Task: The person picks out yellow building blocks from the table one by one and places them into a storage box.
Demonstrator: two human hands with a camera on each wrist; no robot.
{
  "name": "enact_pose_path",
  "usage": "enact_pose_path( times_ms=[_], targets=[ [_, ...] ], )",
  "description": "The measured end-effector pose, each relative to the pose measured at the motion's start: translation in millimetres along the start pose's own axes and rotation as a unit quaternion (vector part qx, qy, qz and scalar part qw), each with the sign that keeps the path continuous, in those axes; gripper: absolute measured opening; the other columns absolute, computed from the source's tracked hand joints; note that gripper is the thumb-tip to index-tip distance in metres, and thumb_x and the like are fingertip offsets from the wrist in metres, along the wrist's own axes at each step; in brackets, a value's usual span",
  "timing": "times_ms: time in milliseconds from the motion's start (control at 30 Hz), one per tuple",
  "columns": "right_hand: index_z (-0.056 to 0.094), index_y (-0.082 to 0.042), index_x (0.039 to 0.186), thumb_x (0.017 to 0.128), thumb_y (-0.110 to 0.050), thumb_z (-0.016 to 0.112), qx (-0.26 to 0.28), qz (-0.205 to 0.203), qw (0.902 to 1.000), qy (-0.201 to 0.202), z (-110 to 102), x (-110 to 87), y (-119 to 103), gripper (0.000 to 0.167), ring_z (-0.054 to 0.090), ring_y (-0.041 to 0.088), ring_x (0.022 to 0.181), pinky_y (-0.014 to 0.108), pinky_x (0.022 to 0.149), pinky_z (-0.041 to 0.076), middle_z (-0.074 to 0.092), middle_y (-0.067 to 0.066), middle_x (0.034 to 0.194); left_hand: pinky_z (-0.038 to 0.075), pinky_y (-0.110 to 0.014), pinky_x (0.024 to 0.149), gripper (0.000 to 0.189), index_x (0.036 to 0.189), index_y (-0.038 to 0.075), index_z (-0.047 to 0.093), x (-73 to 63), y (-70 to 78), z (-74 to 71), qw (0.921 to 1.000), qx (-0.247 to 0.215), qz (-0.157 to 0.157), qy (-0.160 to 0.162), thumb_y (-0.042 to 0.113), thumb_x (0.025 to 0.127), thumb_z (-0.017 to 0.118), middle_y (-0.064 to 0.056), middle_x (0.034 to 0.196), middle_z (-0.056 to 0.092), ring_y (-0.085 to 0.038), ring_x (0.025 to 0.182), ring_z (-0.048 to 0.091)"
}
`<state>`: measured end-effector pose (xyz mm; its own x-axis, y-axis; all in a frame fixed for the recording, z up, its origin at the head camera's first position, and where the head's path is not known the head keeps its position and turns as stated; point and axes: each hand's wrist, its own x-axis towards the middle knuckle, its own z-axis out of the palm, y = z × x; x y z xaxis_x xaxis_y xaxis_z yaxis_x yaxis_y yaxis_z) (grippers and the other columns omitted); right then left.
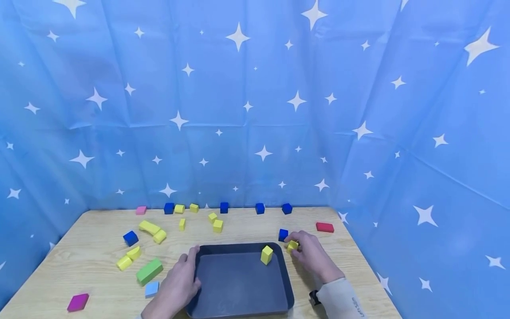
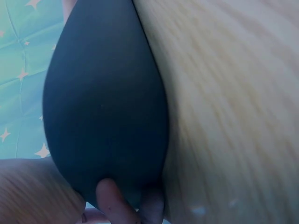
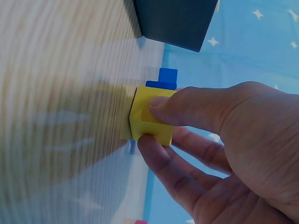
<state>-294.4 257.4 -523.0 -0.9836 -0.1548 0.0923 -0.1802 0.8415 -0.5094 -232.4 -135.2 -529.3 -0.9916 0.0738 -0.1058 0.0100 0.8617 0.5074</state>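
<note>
A dark grey baking tray (image 1: pixel 239 290) lies at the front of the wooden table. My left hand (image 1: pixel 177 283) grips its left rim; in the left wrist view, fingers (image 2: pixel 114 203) hold the tray's outer side low down. Just right of the tray's far corner, my right hand (image 1: pixel 314 257) pinches a yellow block (image 3: pixel 147 126) between thumb and fingers, close over the tabletop. A dark blue cube (image 1: pixel 283 235) stands beside those fingertips. Inside the tray, near its far right corner, one yellow block (image 1: pixel 266 255) stands upright.
Left of the tray lie a green block (image 1: pixel 149 271), a light blue block (image 1: pixel 152 289), a magenta piece (image 1: pixel 78 302) and several yellow pieces. More blue and yellow blocks line the far edge. A red block (image 1: pixel 324 227) lies at right. A starry blue curtain (image 1: pixel 255 110) hangs behind.
</note>
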Motion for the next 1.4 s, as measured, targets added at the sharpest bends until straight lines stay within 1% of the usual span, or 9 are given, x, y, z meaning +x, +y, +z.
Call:
enact_pose_path(
  times_ms=[100,300,500,600,833,967,1133,1300,1400],
  targets=[
    [0.086,-0.017,0.117,0.101,0.008,0.084,0.004,0.000,1.0000,-0.002,0.6,0.4,-0.9,0.029,0.078,0.023,0.112,0.046,0.096,0.073,0.081,0.009,0.125,0.067,-0.044,0.071,0.083,0.167,0.001,0.050,0.2,-1.9,-0.1,1.0000,0.001,0.003,0.003,0.000,0.094,0.088,-0.026,0.128,0.072,-0.026,0.090,0.074],
    [0.086,-0.014,0.115,0.101,0.006,0.086,0.008,0.003,1.0000,0.000,-0.2,1.3,-1.2,0.025,0.077,0.021,0.106,0.045,0.095,0.073,0.079,0.007,0.119,0.068,-0.044,0.071,0.083,0.167,0.001,0.050,0.1,-1.0,-1.1,1.0000,-0.001,0.006,0.006,0.000,0.094,0.088,-0.025,0.127,0.073,-0.025,0.090,0.074],
    [0.087,-0.012,0.115,0.100,0.006,0.086,0.007,0.014,0.9999,-0.002,-3.8,-3.5,0.3,0.024,0.077,0.020,0.107,0.045,0.094,0.073,0.079,0.007,0.119,0.065,-0.042,0.068,0.083,0.167,0.002,0.050,-0.5,1.2,2.8,0.9999,-0.009,-0.003,-0.004,-0.002,0.093,0.087,-0.025,0.126,0.072,-0.023,0.086,0.071],
    [0.087,-0.012,0.115,0.099,0.006,0.087,0.008,0.013,0.9999,0.000,-5.6,-5.8,1.4,0.024,0.077,0.021,0.106,0.045,0.093,0.073,0.080,0.007,0.120,0.065,-0.041,0.068,0.083,0.167,0.002,0.050,-0.5,2.1,3.7,0.9999,-0.010,0.000,-0.005,-0.002,0.093,0.087,-0.024,0.126,0.072,-0.023,0.086,0.071],
    [0.087,-0.014,0.115,0.099,0.007,0.087,0.009,-0.006,0.9999,0.009,-12.0,-5.0,-2.5,0.026,0.079,0.021,0.105,0.044,0.092,0.074,0.079,0.006,0.118,0.065,-0.042,0.068,0.082,0.166,0.001,0.051,0.4,-0.9,2.7,0.9999,-0.008,0.008,0.003,-0.001,0.093,0.088,-0.025,0.125,0.072,-0.024,0.087,0.072],
    [0.087,-0.015,0.115,0.099,0.005,0.088,0.007,-0.019,0.9997,0.012,-17.0,-5.8,-9.5,0.025,0.078,0.020,0.103,0.043,0.092,0.074,0.079,0.005,0.117,0.065,-0.041,0.068,0.082,0.166,0.002,0.050,1.2,-0.6,1.7,0.9999,-0.011,0.002,0.002,-0.001,0.093,0.087,-0.024,0.125,0.073,-0.023,0.086,0.072],
    [0.087,-0.014,0.117,0.099,0.003,0.089,0.009,-0.035,0.9992,0.014,-22.8,-10.0,-18.0,0.025,0.078,0.018,0.102,0.042,0.091,0.074,0.079,0.005,0.119,0.065,-0.041,0.068,0.082,0.166,0.001,0.050,1.0,-0.4,1.4,0.9999,-0.010,0.000,0.003,-0.001,0.093,0.087,-0.025,0.127,0.072,-0.023,0.086,0.071],
    [0.086,-0.014,0.118,0.099,0.003,0.089,0.008,-0.058,0.9983,0.010,-28.8,-14.7,-26.7,0.025,0.078,0.018,0.101,0.042,0.091,0.074,0.080,0.006,0.121,0.064,-0.040,0.067,0.082,0.165,0.001,0.051,-0.2,-1.2,2.0,0.9999,-0.006,0.007,0.008,-0.001,0.092,0.087,-0.026,0.126,0.072,-0.023,0.085,0.071],
    [0.087,-0.015,0.119,0.099,0.001,0.089,0.009,-0.068,0.9977,0.003,-32.1,-17.5,-32.7,0.026,0.078,0.018,0.102,0.042,0.091,0.074,0.080,0.005,0.121,0.065,-0.040,0.068,0.082,0.166,0.002,0.051,-0.5,-0.4,1.7,0.9999,-0.007,0.006,0.010,0.000,0.093,0.088,-0.025,0.126,0.073,-0.022,0.086,0.072]
  ],
)
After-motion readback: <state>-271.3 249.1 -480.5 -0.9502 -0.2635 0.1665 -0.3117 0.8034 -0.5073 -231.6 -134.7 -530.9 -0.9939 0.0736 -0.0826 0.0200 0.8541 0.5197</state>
